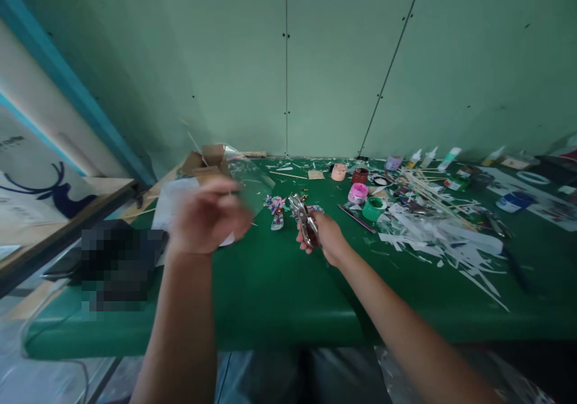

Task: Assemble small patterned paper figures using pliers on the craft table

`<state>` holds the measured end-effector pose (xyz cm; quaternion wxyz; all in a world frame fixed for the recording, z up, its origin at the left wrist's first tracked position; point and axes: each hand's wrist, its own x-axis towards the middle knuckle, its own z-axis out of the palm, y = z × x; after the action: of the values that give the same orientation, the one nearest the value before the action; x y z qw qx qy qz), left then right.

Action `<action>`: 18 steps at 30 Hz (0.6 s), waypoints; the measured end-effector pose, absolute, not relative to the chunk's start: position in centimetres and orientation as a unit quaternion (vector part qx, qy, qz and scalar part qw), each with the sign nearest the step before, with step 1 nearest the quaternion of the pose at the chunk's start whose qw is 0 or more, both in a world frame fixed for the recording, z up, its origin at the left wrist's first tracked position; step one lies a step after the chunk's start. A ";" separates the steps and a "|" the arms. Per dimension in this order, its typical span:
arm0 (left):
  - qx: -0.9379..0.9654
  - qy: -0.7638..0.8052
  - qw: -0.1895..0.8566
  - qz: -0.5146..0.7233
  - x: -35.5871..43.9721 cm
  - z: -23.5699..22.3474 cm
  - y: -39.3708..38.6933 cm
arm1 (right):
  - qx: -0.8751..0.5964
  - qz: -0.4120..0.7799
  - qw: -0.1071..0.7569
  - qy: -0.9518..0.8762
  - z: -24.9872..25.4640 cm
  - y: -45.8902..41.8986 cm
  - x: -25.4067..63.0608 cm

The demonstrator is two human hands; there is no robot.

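My right hand (325,234) is closed around a shiny metal plier-type hole punch (306,220), held above the green tabletop with its jaws pointing away from me. Beside the tool's jaws lies a small cluster of pink and purple decorated pieces (276,204), with a few tiny gold bits near it. My left hand (210,214) is raised over the left part of the table and smeared by motion, so its fingers cannot be made out. Close behind it are a white paper sheet (169,202) and a clear plastic bag (252,178).
An open cardboard box (211,157) stands at the back left. Paint jars, including a pink jar (358,193) and a green jar (374,209), stand right of centre. Paper strips (433,241) and wooden sticks (433,196) are heaped farther right. Dark items (121,260) lie left.
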<state>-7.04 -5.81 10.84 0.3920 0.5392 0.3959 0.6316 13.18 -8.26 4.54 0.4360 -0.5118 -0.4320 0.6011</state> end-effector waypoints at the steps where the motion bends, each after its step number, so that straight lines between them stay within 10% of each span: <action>1: 0.536 0.395 0.400 0.629 -6.2 10.2 -6.4 | -0.523 0.575 0.447 -0.442 4.8 -8.6 13.1; 18: 0.281 0.358 0.651 0.608 1.0 6.2 -10.5 | -0.532 0.037 0.337 -0.776 4.4 -14.3 12.1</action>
<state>1.03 -10.48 6.16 0.6507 0.2813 0.3582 0.6075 12.09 -14.25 4.36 0.3367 -0.5322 -0.7759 0.0371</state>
